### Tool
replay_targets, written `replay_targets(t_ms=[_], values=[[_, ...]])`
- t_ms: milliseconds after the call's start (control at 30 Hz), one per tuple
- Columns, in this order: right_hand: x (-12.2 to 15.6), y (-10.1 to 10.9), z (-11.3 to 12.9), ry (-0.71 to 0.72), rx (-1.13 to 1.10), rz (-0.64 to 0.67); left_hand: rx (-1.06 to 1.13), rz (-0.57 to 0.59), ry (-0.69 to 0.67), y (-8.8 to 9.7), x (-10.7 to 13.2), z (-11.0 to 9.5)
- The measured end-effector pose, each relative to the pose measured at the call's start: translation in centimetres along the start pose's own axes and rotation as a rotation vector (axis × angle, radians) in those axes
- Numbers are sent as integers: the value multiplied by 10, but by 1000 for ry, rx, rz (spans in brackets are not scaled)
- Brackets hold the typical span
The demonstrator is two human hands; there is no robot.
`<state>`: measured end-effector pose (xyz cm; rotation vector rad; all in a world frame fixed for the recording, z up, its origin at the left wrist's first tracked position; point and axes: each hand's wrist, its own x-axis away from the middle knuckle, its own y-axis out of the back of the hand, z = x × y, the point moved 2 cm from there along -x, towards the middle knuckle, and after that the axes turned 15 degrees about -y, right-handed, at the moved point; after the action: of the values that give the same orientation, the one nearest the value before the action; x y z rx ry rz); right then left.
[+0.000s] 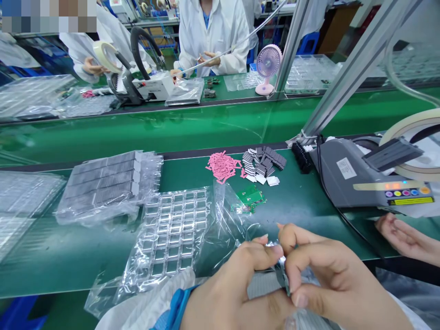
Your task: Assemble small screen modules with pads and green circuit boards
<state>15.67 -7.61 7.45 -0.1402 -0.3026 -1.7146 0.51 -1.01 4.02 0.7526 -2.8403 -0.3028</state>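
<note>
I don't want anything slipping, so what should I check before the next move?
1. Small shiny part held: ok, by left hand and right hand.
2. Part undamaged: cannot tell, fingers hide much of it.
3. Pink strips laid in rows: not ok, loose heap.
4. Green boards clear of plastic film: not ok, film meets their left edge.
5. Co-worker's hand away from the part: ok, near the tape dispenser.
</note>
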Motion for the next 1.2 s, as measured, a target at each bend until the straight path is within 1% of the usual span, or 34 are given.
replay_targets(t_ms=[233,367,533,667,800,867,933,1100,1167,1200], values=[[0,0,-1,28,24,-18,-105,-4,-32,-1,-5,-6],[0,0,0,34,80,-10,-53,-20,-40,1,-6,-8],[1,-1,4,80,188,-60,-10,35,-33,4,-7,-7],[2,-1,7,89,266,-106,-13,-22,-39,2,-5,-6],[3,-2,10,102,291,-139,26,2,-47,2,-5,-7],[4,-2,11,103,300,-150,-5,5,-57,4,-5,-7],[4,-2,11,105,300,-154,-88,20,-137,6,-5,-9],[4,-2,11,110,285,-150,-456,84,-545,5,-5,-19],[3,-3,12,104,277,-150,-543,102,-646,5,-6,-23],[3,-4,12,105,276,-151,-559,109,-674,5,-6,-24]])
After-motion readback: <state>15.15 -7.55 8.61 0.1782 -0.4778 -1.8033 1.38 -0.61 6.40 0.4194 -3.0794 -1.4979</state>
